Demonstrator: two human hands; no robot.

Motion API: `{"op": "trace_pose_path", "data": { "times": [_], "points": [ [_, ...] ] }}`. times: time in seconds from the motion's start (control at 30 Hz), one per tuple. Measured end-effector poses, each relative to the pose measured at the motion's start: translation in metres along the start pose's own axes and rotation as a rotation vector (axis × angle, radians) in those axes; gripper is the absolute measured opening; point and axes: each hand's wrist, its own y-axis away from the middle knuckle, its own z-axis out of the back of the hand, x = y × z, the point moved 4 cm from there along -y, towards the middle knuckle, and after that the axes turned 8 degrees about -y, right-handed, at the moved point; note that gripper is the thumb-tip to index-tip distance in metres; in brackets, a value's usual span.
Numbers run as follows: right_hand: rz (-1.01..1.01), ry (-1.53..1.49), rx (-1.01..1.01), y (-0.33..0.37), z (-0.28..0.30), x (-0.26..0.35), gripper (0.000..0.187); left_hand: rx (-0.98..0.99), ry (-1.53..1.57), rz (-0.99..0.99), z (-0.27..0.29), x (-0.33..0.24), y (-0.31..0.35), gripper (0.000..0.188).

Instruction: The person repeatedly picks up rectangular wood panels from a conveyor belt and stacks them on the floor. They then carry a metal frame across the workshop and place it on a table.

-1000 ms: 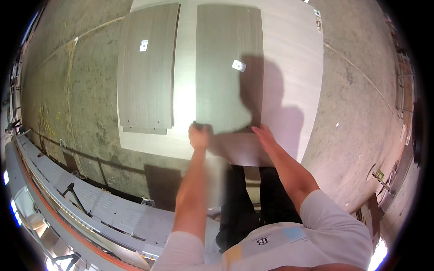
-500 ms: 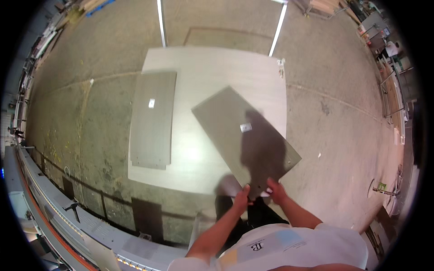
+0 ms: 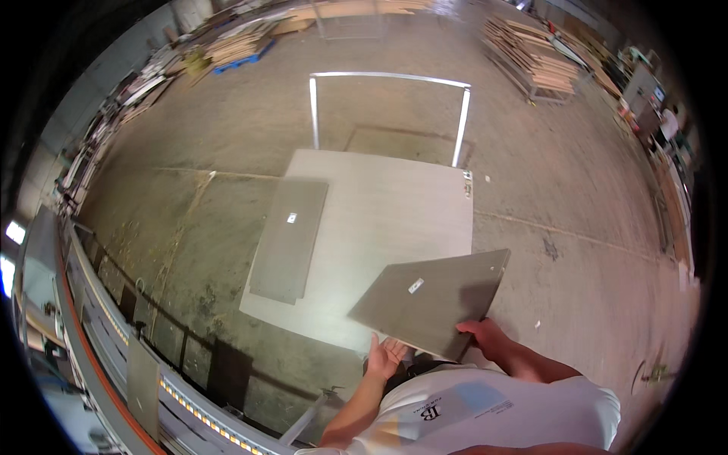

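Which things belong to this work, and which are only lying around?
Likely in use:
grey-brown rectangular board in the right hand
matching board at left
pale flat sheet beneath it

Probably lying around:
stacked tan wooden boards, upper right
tan sheets on blue pallet

The left hand is near six o'clock, palm open and turned up, thumb toward twelve, fingers toward one; the left forearm slants toward one. The right hand, between four and five, is curled in a grip, the right forearm aimed at ten
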Motion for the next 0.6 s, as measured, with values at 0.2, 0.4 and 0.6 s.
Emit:
{"op": "trace_pose_path", "data": {
  "times": [0.2,0.4,0.6],
  "points": [
    [-0.051,0.121,0.187,0.052,0.020,0.018,0.043,-0.162,0.225,-0.253,0.021,0.041,0.045,0.041],
    [-0.155,0.128,0.348,-0.050,0.064,-0.007,0.041,-0.345,-0.032,-0.688,0.002,0.038,0.137,0.033],
    [-0.083,0.255,0.535,-0.109,-0.012,-0.035,0.049,-0.332,0.232,-0.751,0.036,0.056,0.209,0.032]
  ]
}}
